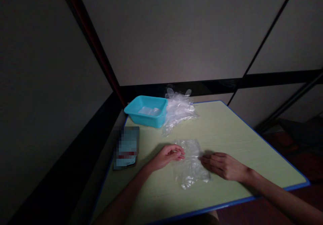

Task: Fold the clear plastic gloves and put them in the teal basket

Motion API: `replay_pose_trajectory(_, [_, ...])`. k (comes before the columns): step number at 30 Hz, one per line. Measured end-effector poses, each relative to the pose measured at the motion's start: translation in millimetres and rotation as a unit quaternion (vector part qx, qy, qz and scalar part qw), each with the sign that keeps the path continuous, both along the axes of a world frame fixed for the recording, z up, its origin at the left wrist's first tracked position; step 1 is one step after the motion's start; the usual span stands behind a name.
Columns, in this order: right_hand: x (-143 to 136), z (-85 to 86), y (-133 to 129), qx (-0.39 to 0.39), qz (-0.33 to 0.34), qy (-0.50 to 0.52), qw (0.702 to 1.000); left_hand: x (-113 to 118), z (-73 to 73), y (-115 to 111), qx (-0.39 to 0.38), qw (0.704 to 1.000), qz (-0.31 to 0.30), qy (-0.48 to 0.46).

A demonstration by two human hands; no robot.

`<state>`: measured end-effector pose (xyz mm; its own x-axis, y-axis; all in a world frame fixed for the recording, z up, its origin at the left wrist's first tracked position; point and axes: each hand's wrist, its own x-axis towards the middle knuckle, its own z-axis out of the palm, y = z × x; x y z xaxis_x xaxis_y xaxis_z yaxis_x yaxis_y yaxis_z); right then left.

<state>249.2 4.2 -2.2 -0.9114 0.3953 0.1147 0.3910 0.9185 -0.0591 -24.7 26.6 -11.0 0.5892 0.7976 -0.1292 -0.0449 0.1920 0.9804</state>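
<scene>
Clear plastic, a thin glove (pixel 191 162), lies flat on the pale green table (pixel 227 130), near its front edge and between the person's two hands. The left hand (pixel 168 156) rests at the glove's left side with its fingers curled in, the fingertips pinching or pressing the edge of the film; which of the two cannot be told. The right hand (pixel 223 165) lies palm down at the glove's right side, fingers stretched out and close together, their tips touching the plastic and gripping nothing.

Farther back, a loose pile of gloves (pixel 179 109) sits at the table's far edge. Just left of it, touching the pile, stands a teal tub (pixel 146 112) with something pale inside. A dark flat card (pixel 126 147) with a blurred face lies at the table's left edge, well apart from the hands.
</scene>
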Motion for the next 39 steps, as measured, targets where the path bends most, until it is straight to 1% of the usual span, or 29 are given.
replay_pose_trajectory(3, [2.1,1.3,1.4,-0.006,-0.001,0.019,1.000,-0.1,0.9,-0.3,0.002,1.000,0.001,0.002])
replay_pose_trajectory(8, [11.6,13.2,-5.7,-0.082,0.006,0.073,0.994,1.2,4.5,-0.6,-0.001,1.000,0.005,0.005])
replay_pose_trajectory(12, [13.7,21.6,-16.4,-0.104,0.026,0.046,0.993,1.7,4.9,-0.4,0.003,1.000,0.007,0.005])
replay_pose_trajectory(15, [10.4,19.4,-20.6,-0.110,0.021,0.027,0.993,1.3,3.4,0.0,0.007,1.000,0.007,0.006])
replay_pose_trajectory(18, [7.3,13.7,-21.1,-0.081,0.023,0.043,0.996,0.6,2.2,0.2,0.008,1.000,0.007,0.006])
replay_pose_trajectory(22, [7.2,8.1,-20.7,0.032,0.050,0.052,0.997,0.2,2.1,0.1,0.009,1.000,0.003,0.003])
replay_pose_trajectory(24, [8.0,6.0,-20.2,0.067,0.050,0.052,0.995,0.4,2.3,0.1,0.009,1.000,0.003,0.002])
replay_pose_trajectory(29, [8.0,1.3,-13.9,0.072,0.042,0.048,0.995,1.1,1.1,0.8,0.009,1.000,0.005,0.004])
replay_pose_trajectory(33, [3.5,1.5,-3.5,0.072,0.039,0.050,0.995,2.0,0.0,0.2,0.011,1.000,0.005,0.005])
replay_pose_trajectory(37, [-2.3,2.3,4.6,0.063,0.027,0.069,0.995,2.0,2.3,-0.9,0.035,0.999,0.011,0.012])
replay_pose_trajectory(39, [-3.6,0.6,6.8,0.057,0.023,0.084,0.995,0.1,4.3,-0.4,0.050,0.998,0.026,0.017])
